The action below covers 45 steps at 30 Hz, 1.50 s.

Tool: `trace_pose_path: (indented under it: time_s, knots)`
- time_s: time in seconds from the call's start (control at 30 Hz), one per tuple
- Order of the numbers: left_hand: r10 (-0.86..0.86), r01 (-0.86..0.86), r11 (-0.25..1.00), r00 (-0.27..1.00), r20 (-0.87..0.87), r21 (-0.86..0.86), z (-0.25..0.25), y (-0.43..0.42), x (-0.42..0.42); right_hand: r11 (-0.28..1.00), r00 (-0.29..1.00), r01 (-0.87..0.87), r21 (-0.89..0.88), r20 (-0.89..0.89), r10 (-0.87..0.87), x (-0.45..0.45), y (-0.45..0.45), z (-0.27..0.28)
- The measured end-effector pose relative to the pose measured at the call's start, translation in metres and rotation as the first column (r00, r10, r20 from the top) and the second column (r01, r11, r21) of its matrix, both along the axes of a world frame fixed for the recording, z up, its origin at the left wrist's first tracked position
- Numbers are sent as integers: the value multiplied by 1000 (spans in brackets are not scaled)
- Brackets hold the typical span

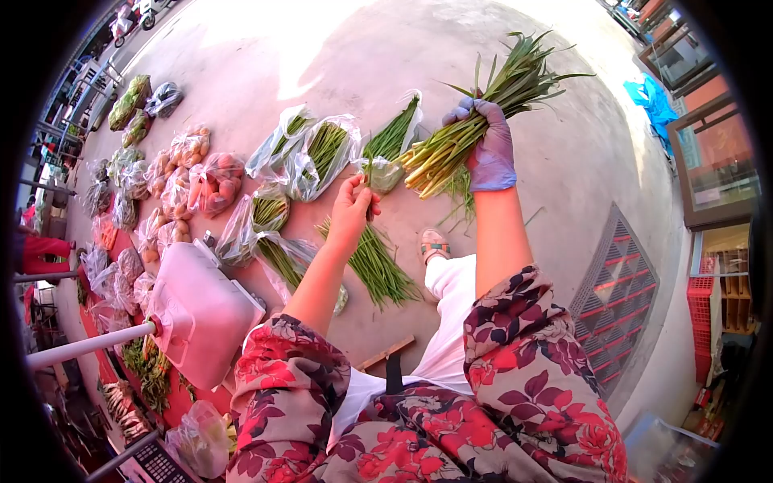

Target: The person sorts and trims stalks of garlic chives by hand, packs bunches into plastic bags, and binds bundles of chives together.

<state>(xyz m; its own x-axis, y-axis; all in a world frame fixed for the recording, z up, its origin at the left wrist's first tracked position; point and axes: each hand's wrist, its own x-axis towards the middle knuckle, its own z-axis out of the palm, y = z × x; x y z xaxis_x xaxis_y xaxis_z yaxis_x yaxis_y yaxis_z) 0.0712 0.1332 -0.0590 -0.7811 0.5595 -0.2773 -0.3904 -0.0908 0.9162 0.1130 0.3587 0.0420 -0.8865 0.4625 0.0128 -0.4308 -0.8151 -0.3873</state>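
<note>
My right hand [491, 149], in a thin bluish-purple glove, is wrapped round a thick bunch of leafy green stalks [439, 157]. The pale cut ends point left and the leaves spread up to the right. My bare left hand [354, 205] is closed in a pinch just left of those ends, on a thin green stalk [369, 169] that stands up from the fingertips. Below it, a loose pile of long thin green stems [377, 266] lies on the ground. Clear bags of green stems [326, 153] lie beyond my left hand.
To the left are bags of red tomatoes [216, 185] and several other bagged vegetables. A pinkish-white plastic scale-like box [201, 310] on a pole stands close by my left arm. A metal floor grate [616, 298] lies to the right, near a red crate [703, 322].
</note>
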Motion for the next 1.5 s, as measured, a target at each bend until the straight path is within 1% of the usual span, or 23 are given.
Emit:
trace_pose_path:
  time_s: [0.03, 0.07, 0.1, 0.17, 0.2, 0.23, 0.3, 0.4, 0.5, 0.53, 0.57, 0.63, 0.7, 0.77, 0.8, 0.87, 0.93, 1.03, 1.17, 1.2, 1.3, 1.4, 1.5]
  knots:
    - [-79, 79, 996, 997, -3, 36, 1, 21, -4, 999, 999, 33, 2, 1, -33, 5, 5, 3]
    - [-120, 119, 993, 984, -130, -15, -8, 42, -9, 998, 998, 64, 3, 1, -64, 8, 9, 6]
    - [-80, 68, 996, 977, -198, -64, -2, 55, -15, 996, 996, 94, 3, 1, -94, 12, 12, 8]
    - [-7, -47, 987, 942, -337, -154, 11, 74, -25, 998, 998, 60, -21, 2, -60, 17, 18, 14]
    - [-2, -15, 996, 980, -199, -85, 44, 72, -19, 997, 998, 66, -29, -1, -66, 18, 21, 14]
    - [-27, 31, 998, 996, -89, 45, 57, 71, -19, 997, 997, 73, -39, -3, -73, 19, 22, 12]
    - [-162, 163, 986, 985, -56, 20, 80, 65, -9, 996, 996, 83, -13, -11, -83, 21, 25, 12]
    - [-220, 183, 973, 920, -325, -140, 74, 62, -3, 996, 996, 77, -33, -47, -78, 21, 29, 7]
    - [-49, 35, 998, 962, -269, -58, 75, 51, -1, 989, 983, 54, -140, -164, -77, 27, 34, 7]
    - [11, -21, 999, 971, -239, -40, 72, 46, -3, 989, 976, 85, -123, -192, -107, 32, 36, 9]
    - [55, -60, 998, 976, -212, -20, 69, 40, -5, 984, 971, 78, -159, -210, -111, 35, 40, 9]
    - [133, -132, 991, 979, -155, 19, 63, 31, -10, 981, 969, 118, -153, -198, -147, 42, 42, 11]
    - [95, -94, 995, 982, -166, 16, 68, 30, -10, 986, 966, 57, -155, -242, -94, 43, 43, 9]
    - [23, -17, 999, 985, -173, 35, 101, 41, 10, 991, 968, 33, -131, -244, -64, 47, 47, 10]
    - [-92, 99, 994, 983, -160, 36, 108, 46, 13, 993, 973, 33, -111, -223, -57, 48, 47, 11]
    - [-71, 43, 997, 875, -478, -69, 115, 62, 27, 997, 984, 57, -45, -169, -63, 51, 46, 12]
    - [-89, -88, 977, 660, -746, -194, 131, 73, 38, 995, 993, 93, 26, -79, -91, 48, 48, 8]
    - [-114, -175, 966, 368, -923, -190, 144, 90, 54, 981, 989, 145, 131, -18, -144, 49, 48, 9]
    - [-158, -195, 957, 277, -948, -217, 125, 108, 58, 969, 986, 167, 182, -18, -167, 48, 46, 11]
    - [-131, -234, 949, 320, -938, -212, 129, 111, 62, 964, 981, 189, 188, 13, -195, 49, 45, 13]
    - [-44, -334, 937, 174, -984, -101, 143, 121, 71, 931, 969, 228, 283, 30, -247, 49, 44, 15]
    - [-133, -332, 934, 16, -991, -131, 143, 128, 69, 910, 954, 224, 350, 114, -278, 44, 35, 17]
    - [-135, -394, 909, 29, -990, -136, 135, 136, 65, 884, 924, 273, 379, 154, -351, 39, 24, 23]
